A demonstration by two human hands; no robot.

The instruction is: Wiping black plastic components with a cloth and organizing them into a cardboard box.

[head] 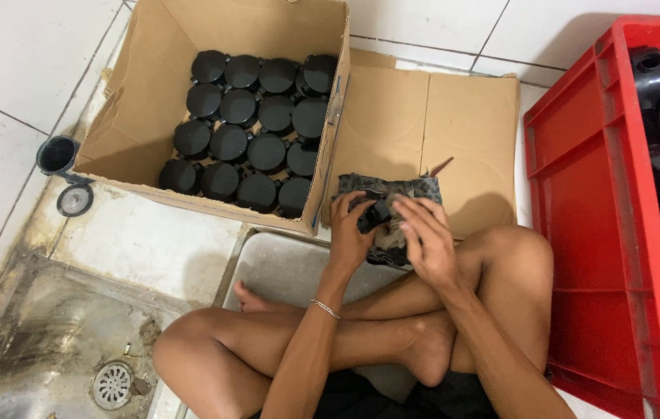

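Hands at frame centre: left hand (349,233) grips a black fitting (377,212), right hand (425,237) rubs it with a patterned cloth (392,188), wiping step, likely boxing next.

Floor (27,62): white tiles with dark grout lines, filling the upper left and running along the top of the frame. Lower left turns to stained, grimy concrete with a round metal drain (113,384) set in it.

Directly on the floor:
- open cardboard box (140,116), upper centre, packed with rows of black caps (248,116)
- flattened cardboard sheet (454,116), just right of the box, touching it
- red plastic crate (601,209), right edge, beside the sheet
- small black cup (56,155) and a round lid (75,200), left of the box
- grey metal tray (283,268), centre, under the seated person's crossed legs (361,334)
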